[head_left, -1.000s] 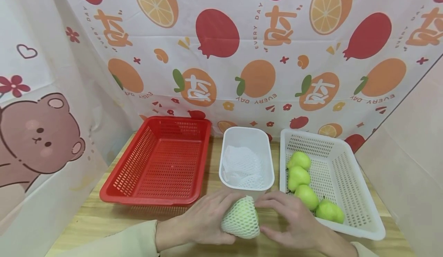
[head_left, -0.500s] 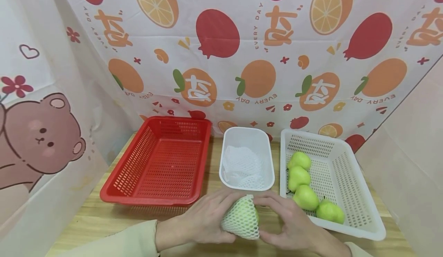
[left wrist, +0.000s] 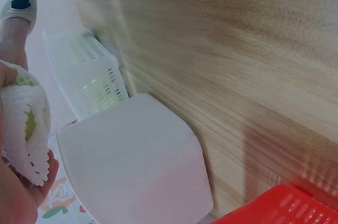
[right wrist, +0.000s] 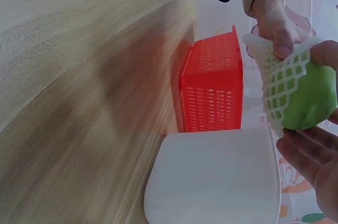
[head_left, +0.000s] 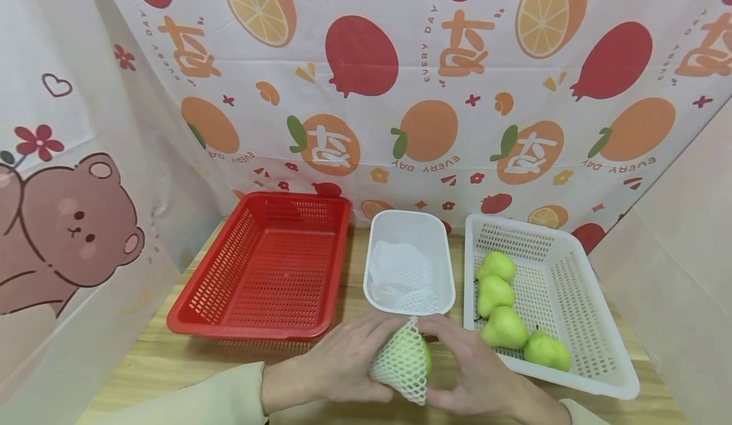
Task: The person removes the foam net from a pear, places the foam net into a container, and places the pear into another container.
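A green pear (right wrist: 311, 100), partly covered by a white foam net sleeve (head_left: 400, 363), is held between both hands above the front of the table. My left hand (head_left: 347, 361) wraps around the covered side, its thumb pressing on the foam mesh. On the other side, my right hand (head_left: 479, 371) pinches the sleeve's open edge with the thumb and fingers spread across it. Bare green skin shows past that edge in the right wrist view. From the left wrist, the sleeve's scalloped rim (left wrist: 33, 152) hangs loose, with a little green visible through a gap.
Behind the hands stands a white tub (head_left: 377, 218) holding more foam sleeves (head_left: 400, 269). At the left is a red basket (head_left: 274, 272) with nothing seen inside. A white basket (head_left: 572, 298) at the right contains several green pears (head_left: 503, 326). A printed curtain hangs behind.
The right fingers have pulled the sleeve's edge out to the right and down, stretching the mesh. More of the pear's bare side shows. The left hand keeps its grip.
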Demonstrator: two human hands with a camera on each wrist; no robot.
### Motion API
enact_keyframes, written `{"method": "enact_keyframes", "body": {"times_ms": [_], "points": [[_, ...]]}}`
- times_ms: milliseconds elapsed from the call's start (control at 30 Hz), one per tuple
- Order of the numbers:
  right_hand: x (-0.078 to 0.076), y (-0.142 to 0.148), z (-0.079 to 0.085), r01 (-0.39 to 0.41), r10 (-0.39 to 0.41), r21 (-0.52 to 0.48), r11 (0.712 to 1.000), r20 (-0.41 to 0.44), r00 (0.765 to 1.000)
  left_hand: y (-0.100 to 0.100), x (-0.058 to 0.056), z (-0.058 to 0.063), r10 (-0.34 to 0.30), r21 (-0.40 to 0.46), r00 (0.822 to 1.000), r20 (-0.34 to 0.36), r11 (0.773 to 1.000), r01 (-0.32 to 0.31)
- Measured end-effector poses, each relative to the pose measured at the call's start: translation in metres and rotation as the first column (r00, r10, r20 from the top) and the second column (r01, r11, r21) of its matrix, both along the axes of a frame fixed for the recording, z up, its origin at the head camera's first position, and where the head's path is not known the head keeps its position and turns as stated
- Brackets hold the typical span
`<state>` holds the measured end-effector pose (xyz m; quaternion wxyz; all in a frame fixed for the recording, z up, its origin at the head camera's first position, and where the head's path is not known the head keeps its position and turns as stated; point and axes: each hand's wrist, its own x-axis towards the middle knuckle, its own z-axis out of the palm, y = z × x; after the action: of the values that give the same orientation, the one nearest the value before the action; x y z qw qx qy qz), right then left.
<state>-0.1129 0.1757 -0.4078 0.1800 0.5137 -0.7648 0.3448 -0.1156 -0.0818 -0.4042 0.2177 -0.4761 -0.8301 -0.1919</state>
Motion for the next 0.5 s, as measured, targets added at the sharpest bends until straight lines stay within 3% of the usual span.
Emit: {"method": "enact_keyframes", "body": {"times_ms": [500], "points": [[0.0028,-0.0043,-0.0018,-0.012,0.013,-0.019,1.000,0.081,0.997,0.0011,-0.0003,-0.0003,-0.010,-0.008,1.000,-0.012,1.000,0.010]]}}
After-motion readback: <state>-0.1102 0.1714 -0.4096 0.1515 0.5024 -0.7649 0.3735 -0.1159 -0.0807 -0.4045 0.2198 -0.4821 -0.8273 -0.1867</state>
